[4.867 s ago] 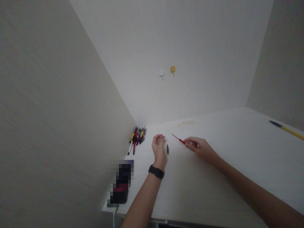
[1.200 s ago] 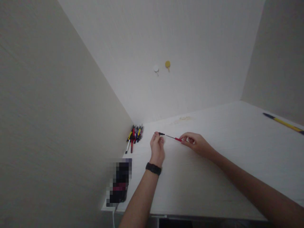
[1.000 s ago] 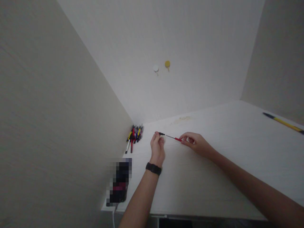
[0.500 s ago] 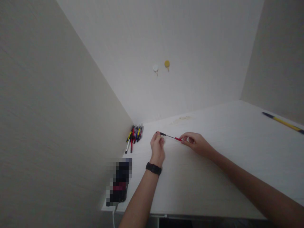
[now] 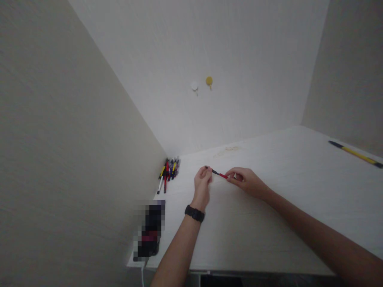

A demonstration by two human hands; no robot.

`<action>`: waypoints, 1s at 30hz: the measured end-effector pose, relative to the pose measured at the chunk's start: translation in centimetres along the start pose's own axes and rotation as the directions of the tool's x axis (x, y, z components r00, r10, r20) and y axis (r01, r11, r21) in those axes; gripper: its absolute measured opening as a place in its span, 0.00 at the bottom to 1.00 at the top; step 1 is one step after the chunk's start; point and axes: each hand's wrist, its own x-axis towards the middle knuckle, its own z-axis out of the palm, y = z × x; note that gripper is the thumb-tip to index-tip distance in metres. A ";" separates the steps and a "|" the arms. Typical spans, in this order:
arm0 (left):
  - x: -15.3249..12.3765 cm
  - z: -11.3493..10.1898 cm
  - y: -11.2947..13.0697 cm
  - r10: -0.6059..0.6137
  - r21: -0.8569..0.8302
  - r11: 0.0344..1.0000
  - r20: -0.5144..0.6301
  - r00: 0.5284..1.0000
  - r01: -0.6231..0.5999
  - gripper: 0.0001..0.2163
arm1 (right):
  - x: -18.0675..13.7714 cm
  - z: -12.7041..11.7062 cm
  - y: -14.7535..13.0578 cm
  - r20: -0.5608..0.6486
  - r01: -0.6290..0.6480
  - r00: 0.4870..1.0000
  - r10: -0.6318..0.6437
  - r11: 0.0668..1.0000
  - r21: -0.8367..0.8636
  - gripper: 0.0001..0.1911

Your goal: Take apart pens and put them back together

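Both hands meet over the white desk [image 5: 269, 223] near its back left corner. My right hand [image 5: 243, 181] pinches the red end of a thin red pen [image 5: 222, 175]. My left hand [image 5: 202, 184], with a black watch [image 5: 194, 213] on its wrist, is closed on a small black cap [image 5: 209, 169] that sits on the pen's tip. The pen spans the short gap between the two hands, just above the desk.
A pile of several pens [image 5: 168, 171] lies in the back left corner against the wall. A blurred dark object [image 5: 149, 231] sits at the desk's front left edge with a white cable [image 5: 143, 275]. A yellow and blue pen [image 5: 356, 153] lies far right. Two round hooks [image 5: 202, 83] hang on the wall.
My left hand picked the black cap off the desk and brought it onto the pen's tip. In the last half second it slid right toward my right hand, so less of the pen shows.
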 end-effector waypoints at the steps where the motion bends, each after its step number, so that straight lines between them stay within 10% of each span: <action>1: 0.0 0.0 0.0 -0.004 0.002 1.000 0.016 1.000 0.004 0.14 | 0.0 0.0 0.0 0.002 -0.001 1.000 0.001 1.000 0.001 0.11; 30: -0.6 0.3 0.3 0.042 0.163 0.985 0.122 0.992 -0.062 0.10 | 0.2 -0.4 -0.2 -0.061 -0.092 0.994 0.091 0.996 -0.017 0.08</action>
